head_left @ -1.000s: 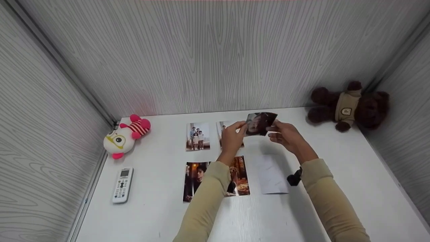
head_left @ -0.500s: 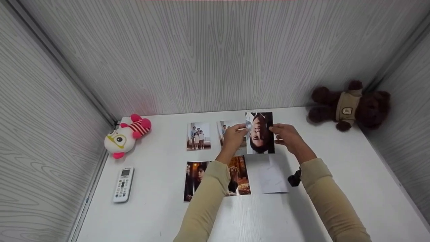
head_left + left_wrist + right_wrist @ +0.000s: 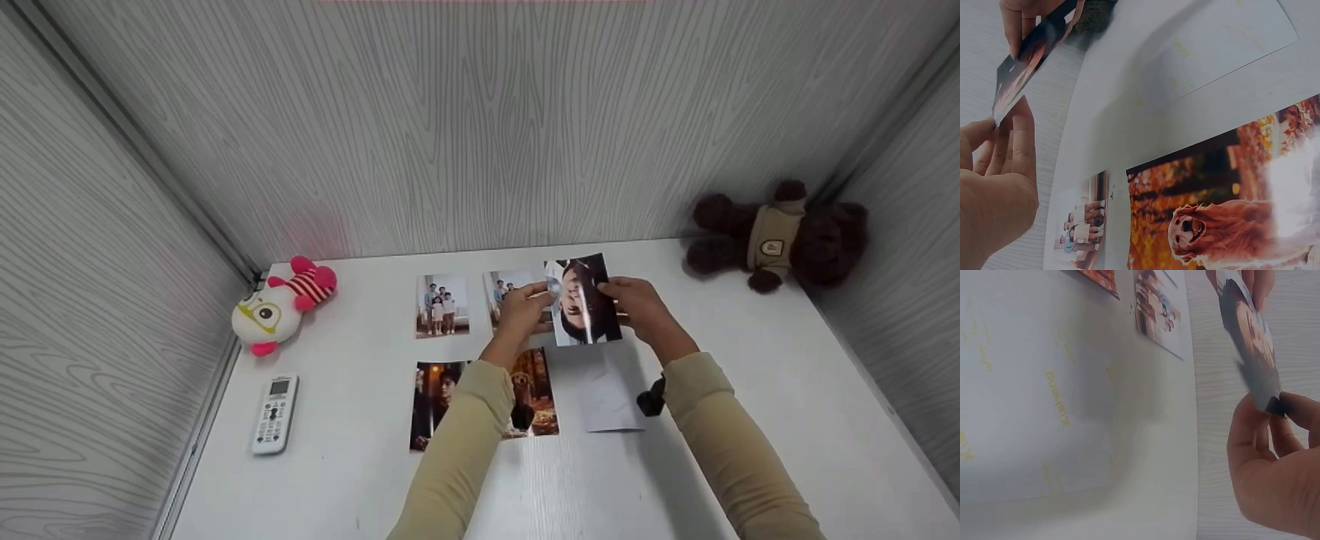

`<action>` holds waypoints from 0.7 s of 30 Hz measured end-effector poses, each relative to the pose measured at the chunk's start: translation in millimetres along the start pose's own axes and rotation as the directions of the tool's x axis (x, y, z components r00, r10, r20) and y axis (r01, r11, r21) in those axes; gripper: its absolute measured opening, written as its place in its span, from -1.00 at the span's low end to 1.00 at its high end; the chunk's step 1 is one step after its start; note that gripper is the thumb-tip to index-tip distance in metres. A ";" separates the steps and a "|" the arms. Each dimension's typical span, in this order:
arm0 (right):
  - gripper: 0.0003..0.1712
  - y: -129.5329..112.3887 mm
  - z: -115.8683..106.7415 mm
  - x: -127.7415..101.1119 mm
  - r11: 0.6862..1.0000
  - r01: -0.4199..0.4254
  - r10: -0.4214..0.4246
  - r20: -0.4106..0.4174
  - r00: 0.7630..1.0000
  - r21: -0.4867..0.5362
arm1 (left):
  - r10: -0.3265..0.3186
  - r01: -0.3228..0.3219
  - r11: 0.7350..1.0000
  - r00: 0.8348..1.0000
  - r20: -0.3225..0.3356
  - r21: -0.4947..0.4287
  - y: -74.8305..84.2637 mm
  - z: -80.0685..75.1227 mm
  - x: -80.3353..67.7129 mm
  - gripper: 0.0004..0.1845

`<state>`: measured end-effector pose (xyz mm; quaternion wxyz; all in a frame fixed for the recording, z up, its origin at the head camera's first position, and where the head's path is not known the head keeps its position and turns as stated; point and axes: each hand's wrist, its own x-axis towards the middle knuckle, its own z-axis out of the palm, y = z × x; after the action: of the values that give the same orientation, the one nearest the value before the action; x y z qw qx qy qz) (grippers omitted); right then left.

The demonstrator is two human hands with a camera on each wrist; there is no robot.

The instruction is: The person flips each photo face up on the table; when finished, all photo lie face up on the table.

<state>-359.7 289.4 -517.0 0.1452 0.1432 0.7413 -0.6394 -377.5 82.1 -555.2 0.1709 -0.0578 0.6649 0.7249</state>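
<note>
Glossy portrait photo — both hands pinch it.

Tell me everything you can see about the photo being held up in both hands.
The held photo is a glossy portrait print with a white border, showing a dark-haired person upside down to the camera. A streak of glare runs down it. It is lifted off the white table, tilted, above a face-down white print. The left hand pinches its left edge, the right hand its right edge.

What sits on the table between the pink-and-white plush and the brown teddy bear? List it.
In the head view, between the pink-and-white plush and brown teddy bear: two family photos, then the portrait photo held up by both hands.
</note>
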 end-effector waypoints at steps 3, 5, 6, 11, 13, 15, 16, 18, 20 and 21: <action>-0.51 5.0 -0.4 7.9 1.000 0.012 -0.011 -0.018 1.000 0.028 | -0.017 0.017 1.000 1.000 0.021 -0.005 -1.1 1.7 -0.4 -0.55; -0.55 2.8 0.1 7.3 0.997 0.012 -0.010 -0.032 0.999 0.074 | -0.034 0.036 0.999 0.998 0.046 -0.039 -2.1 3.6 0.0 -0.48; -0.57 -0.3 0.6 4.1 0.995 0.012 -0.008 -0.039 0.999 0.100 | -0.043 0.048 0.996 0.997 0.066 -0.073 -2.3 4.8 -0.2 -0.45; -0.68 -11.0 5.2 -7.7 0.954 0.027 -0.008 -0.065 0.998 0.298 | -0.089 0.122 0.956 0.987 0.134 -0.268 -3.7 11.1 -0.9 -0.32; -0.71 -6.6 5.6 -2.3 0.932 0.035 -0.009 -0.075 0.997 0.362 | -0.103 0.139 0.939 0.986 0.128 -0.313 -4.1 13.1 -1.1 -0.42; -0.75 -1.2 5.2 3.9 0.912 0.041 -0.009 -0.080 0.997 0.409 | -0.114 0.144 0.925 0.988 0.103 -0.352 -4.3 14.3 -0.3 -0.56; -0.76 1.1 5.0 6.1 0.907 0.043 -0.009 -0.082 0.997 0.419 | -0.120 0.144 0.919 0.989 0.088 -0.367 -4.4 14.2 -0.3 -0.62; -0.76 4.4 4.6 8.8 0.902 0.044 -0.012 -0.077 0.997 0.429 | -0.116 0.134 0.919 0.991 0.072 -0.370 -4.2 12.6 0.0 -0.72; -0.76 6.2 3.5 9.6 0.899 0.048 -0.020 -0.070 0.997 0.435 | -0.109 0.123 0.929 0.992 0.060 -0.350 -3.4 9.8 -0.6 -0.72; -0.75 6.4 2.7 9.0 0.900 0.052 -0.026 -0.066 0.997 0.432 | -0.105 0.118 0.939 0.993 0.057 -0.322 -2.8 8.1 -1.2 -0.68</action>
<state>-365.3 287.8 -526.9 0.0752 0.1755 0.5872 -0.7866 -374.3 90.0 -556.6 0.2126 -0.1087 0.5285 0.8147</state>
